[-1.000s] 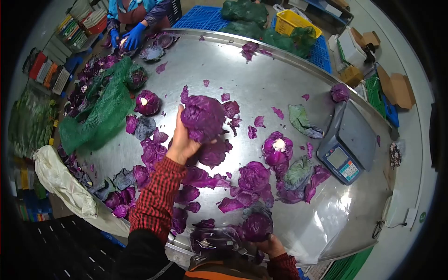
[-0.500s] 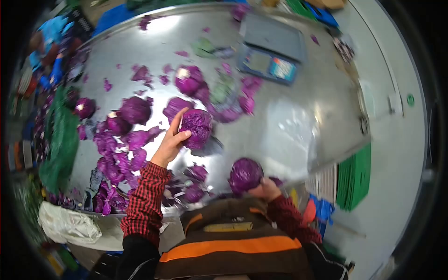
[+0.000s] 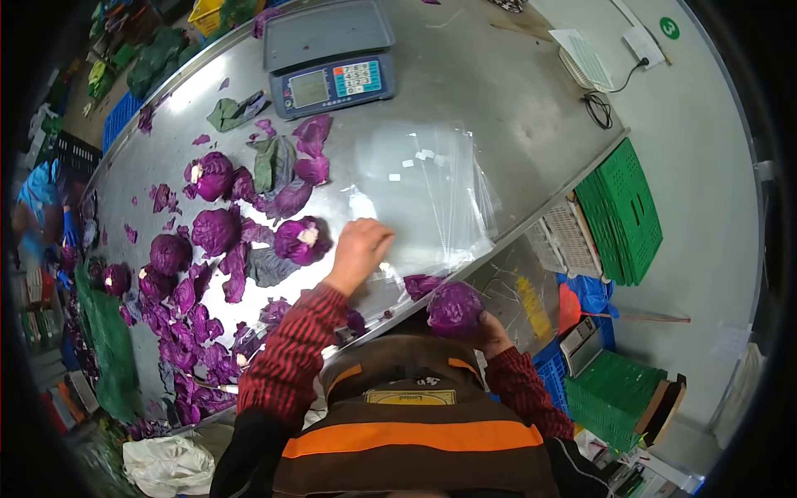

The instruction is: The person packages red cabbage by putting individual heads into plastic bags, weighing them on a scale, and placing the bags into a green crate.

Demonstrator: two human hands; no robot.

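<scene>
A round red cabbage (image 3: 455,310) sits in my right hand (image 3: 491,334) at the table's near edge, its fingers partly hidden behind it. My left hand (image 3: 359,256) is over the metal table, fingers curled together, with nothing visible in them. Just left of it lies a trimmed red cabbage (image 3: 302,241) with its pale stem end showing. To its right is a stack of clear plastic bags (image 3: 432,195), lying flat. A loose purple leaf (image 3: 422,285) rests beside the held cabbage.
A digital scale (image 3: 332,70) stands at the back. More cabbages (image 3: 216,231) and many loose leaves (image 3: 195,340) cover the left side, with a knife (image 3: 220,387) among them. Green crates (image 3: 618,212) stand beyond the right edge. Another person's blue glove (image 3: 70,228) shows far left.
My left hand has let go of the cabbage it held, which lies on the table, and moved right toward the bags. My right hand still holds its cabbage. The view has swung right.
</scene>
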